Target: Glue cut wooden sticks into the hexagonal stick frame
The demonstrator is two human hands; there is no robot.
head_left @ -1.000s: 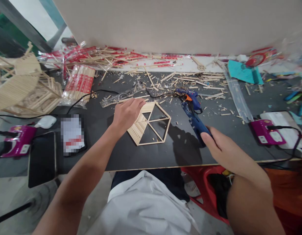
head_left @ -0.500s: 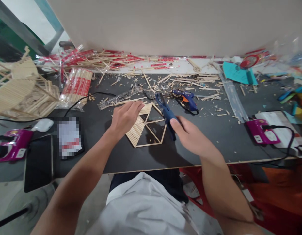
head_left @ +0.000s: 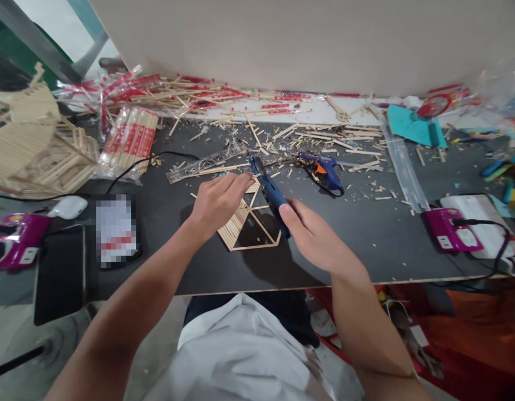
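Observation:
A flat frame of thin wooden sticks (head_left: 232, 229) lies on the dark table, partly filled with side-by-side sticks on its left. Over its upper left part is my left hand (head_left: 220, 201), its fingers pinched together; what they hold, if anything, is too small to make out. My right hand (head_left: 311, 231) is closed round a dark blue hand tool (head_left: 271, 192), whose head points up and left, close to my left fingertips. The tool hides the right part of the frame.
Behind lie a blue glue gun (head_left: 330, 172), stick scraps and a clear ruler (head_left: 190, 170). Packed chopsticks (head_left: 130, 139) and a stick model (head_left: 23, 150) stand left. Phones (head_left: 60, 273) and a purple power socket (head_left: 17, 239) are at front left, another socket (head_left: 453, 229) at right.
My right hand has moved left with the blue tool, bringing its head close to my left fingertips. My left hand has shifted slightly right. The view has shifted a little.

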